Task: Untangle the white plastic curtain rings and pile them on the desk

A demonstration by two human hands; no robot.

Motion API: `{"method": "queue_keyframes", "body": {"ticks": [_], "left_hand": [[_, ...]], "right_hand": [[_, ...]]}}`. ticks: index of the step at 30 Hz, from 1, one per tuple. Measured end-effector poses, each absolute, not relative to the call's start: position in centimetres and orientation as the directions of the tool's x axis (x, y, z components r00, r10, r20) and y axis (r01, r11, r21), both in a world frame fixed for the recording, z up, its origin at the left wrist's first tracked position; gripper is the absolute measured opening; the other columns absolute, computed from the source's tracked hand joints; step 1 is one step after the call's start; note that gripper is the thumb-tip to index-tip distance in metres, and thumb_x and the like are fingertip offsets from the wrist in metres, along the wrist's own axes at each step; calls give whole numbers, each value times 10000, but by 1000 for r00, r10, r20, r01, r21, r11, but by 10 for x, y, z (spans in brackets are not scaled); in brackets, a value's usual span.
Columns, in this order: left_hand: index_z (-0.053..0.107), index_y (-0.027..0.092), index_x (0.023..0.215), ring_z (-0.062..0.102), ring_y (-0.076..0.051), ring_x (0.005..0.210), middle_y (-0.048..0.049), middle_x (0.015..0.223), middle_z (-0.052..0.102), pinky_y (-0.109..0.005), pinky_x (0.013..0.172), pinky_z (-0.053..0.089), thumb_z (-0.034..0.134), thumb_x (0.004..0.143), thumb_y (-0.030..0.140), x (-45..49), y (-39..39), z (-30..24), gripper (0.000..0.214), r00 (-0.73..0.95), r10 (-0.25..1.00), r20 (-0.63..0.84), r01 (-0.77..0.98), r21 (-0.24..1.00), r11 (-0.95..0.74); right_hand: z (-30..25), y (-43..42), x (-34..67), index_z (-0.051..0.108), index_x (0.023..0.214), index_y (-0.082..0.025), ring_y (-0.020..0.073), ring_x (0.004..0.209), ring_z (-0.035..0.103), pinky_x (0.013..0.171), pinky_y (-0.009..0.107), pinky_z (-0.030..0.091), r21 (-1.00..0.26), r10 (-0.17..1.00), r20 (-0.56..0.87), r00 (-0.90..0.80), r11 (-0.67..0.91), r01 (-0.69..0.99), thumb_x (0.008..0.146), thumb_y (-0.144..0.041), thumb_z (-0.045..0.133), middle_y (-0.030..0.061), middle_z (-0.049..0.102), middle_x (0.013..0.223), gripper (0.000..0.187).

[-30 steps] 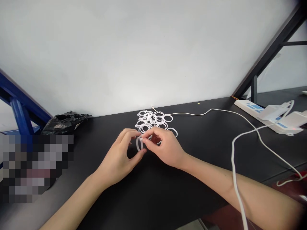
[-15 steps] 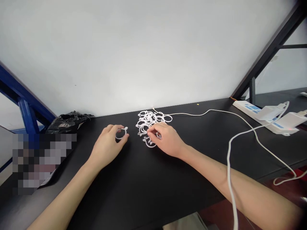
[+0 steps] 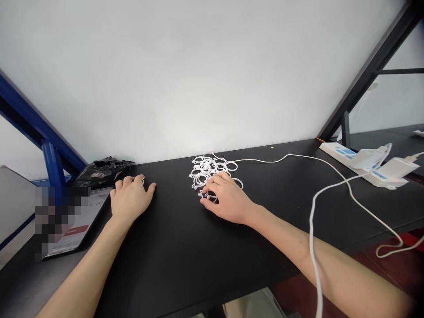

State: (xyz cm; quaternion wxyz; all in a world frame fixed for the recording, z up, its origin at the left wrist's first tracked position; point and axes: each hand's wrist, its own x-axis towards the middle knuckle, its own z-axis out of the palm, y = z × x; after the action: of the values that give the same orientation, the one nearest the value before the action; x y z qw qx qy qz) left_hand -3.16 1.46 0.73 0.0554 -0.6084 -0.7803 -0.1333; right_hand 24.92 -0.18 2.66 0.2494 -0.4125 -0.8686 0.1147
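A loose pile of thin white rings with small rounded knobs (image 3: pixel 206 165) lies on the black tabletop (image 3: pixel 172 251). At the pile's near side, my right hand (image 3: pixel 230 198) has its thumb and fingertips closed on one white ring (image 3: pixel 212 197), which partly shows inside the curve of the fingers. My left hand (image 3: pixel 130 198) lies palm down on the left, with its thumb spread away from the fingers. A bit of a white ring (image 3: pixel 143 180) peeks out beside its index finger; the fingers hide the rest.
Crumpled black plastic (image 3: pixel 102 172) and a tablet-like screen (image 3: pixel 81 225), partly blurred out, lie at the left. A white power strip (image 3: pixel 380 176) with plugged-in adapters sits at the right. Its white cable (image 3: pixel 313 221) passes over my right forearm. A pale wall rises behind.
My left hand has moved left with its white ring, turned palm down and opened its thumb away. My right hand has stayed at the pile, shifting slightly toward the near ring.
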Motion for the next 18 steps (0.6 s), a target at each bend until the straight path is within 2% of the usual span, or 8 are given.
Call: {"method": "queue_keyframes", "body": {"ticks": [3,13,18], "left_hand": [[577,90,1316,440,-484,1227,-269,1308,552,-589,955,398,334,909,563,-32,17,6,669,-254,939,230,964,135,228],[595,112,1311,412,-486,1242,-242,1332,539,-613,958,385,374,890,534,-35,23,-6,636,-279,909,311,959,139,247],[588,146,1299,426,-448,1219,-201,1328,543,-595,945,404,409,901,489,-25,22,-7,555,-122,911,393,986,150,68]], "right_hand": [[27,-4,248,693,957,-160,258,1085,492,962,435,471,-366,758,332,-562,652,663,877,-300,621,88,649,1026,177],[28,-5,248,706,937,-130,271,1107,488,974,422,475,-268,748,286,-599,662,699,890,-233,602,102,634,1050,154],[30,-5,247,695,865,-146,280,1112,488,965,440,473,-265,749,277,-602,662,701,874,-230,627,104,636,1050,109]]}}
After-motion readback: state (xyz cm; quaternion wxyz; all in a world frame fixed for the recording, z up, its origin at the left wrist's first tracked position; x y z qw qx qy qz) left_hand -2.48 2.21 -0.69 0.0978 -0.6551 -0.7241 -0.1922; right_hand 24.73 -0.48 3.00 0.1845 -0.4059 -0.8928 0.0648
